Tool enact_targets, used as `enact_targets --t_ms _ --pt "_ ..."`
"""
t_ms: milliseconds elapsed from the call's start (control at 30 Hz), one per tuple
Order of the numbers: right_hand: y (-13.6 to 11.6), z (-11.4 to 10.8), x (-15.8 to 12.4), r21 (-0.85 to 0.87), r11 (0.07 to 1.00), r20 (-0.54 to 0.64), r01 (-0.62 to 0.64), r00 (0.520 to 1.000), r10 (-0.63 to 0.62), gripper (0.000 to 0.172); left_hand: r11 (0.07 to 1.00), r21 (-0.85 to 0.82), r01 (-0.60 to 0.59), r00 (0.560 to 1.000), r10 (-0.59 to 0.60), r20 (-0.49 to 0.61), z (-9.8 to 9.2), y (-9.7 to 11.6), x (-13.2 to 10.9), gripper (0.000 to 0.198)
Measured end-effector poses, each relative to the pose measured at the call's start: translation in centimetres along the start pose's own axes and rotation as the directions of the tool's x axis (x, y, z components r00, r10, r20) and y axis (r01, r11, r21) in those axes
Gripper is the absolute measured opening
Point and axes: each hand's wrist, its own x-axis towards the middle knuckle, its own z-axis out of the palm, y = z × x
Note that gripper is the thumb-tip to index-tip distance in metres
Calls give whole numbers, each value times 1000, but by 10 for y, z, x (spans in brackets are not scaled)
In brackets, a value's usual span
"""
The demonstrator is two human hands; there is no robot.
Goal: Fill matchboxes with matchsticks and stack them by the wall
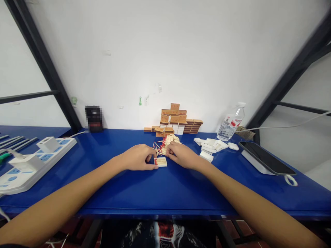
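On the blue desk [155, 193], midway along its near edge and set well back from it, a small white tray [161, 162] holds red-tipped matches. The left hand [139, 157] pinches the tray's left end between thumb and forefinger. The right hand [184, 155], fingers curled, touches the near side of the loose match pile [171, 139]; whether it grips any cannot be told. Stacked matchboxes [174, 119] line the desk's far edge.
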Motion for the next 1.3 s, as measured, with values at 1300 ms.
enact_targets --t_ms 1300 --pt "12 -20 -4 13 1000 -31 13 999 -12 12 1000 9 -6 1000 6 -22 2 -1 -1 26"
